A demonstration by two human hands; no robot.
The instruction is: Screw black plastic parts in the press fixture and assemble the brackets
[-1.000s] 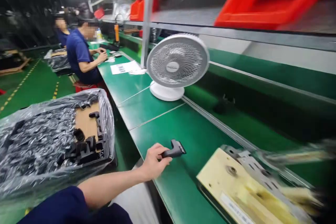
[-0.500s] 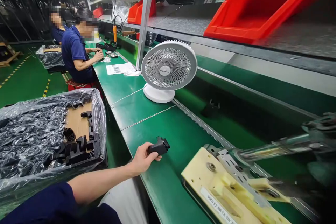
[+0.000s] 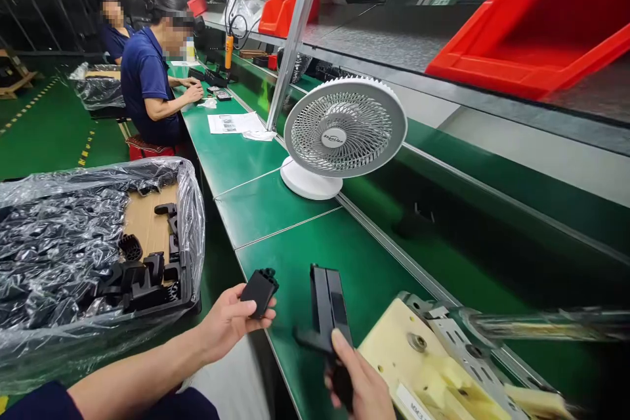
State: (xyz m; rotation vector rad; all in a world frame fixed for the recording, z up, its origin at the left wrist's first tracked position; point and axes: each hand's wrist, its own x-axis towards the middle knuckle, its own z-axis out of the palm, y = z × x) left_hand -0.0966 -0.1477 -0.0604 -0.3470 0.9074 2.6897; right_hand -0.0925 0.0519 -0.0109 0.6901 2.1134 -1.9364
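Observation:
My left hand (image 3: 236,320) is closed around a small black block-shaped part (image 3: 259,292), its knobbed end pointing up and away, over the front edge of the green bench (image 3: 275,236). To its right, my right hand (image 3: 359,374) grips a longer black part (image 3: 329,305) with a side arm that sticks out to the left. The two black parts are apart. Just right of my right hand lies a cream-coloured fixture (image 3: 398,341) with metal plates and a label.
A white fan (image 3: 344,128) stands on the bench. At left is a plastic-lined bin (image 3: 197,236) of black parts. Red bins (image 3: 522,59) sit on the shelf above. Two people in blue sit farther along the bench. Metal rods (image 3: 551,328) extend over the fixture's right side.
My right hand has come into view holding the longer black part. My left hand has moved left and turned its part more upright. The camera view has shifted slightly.

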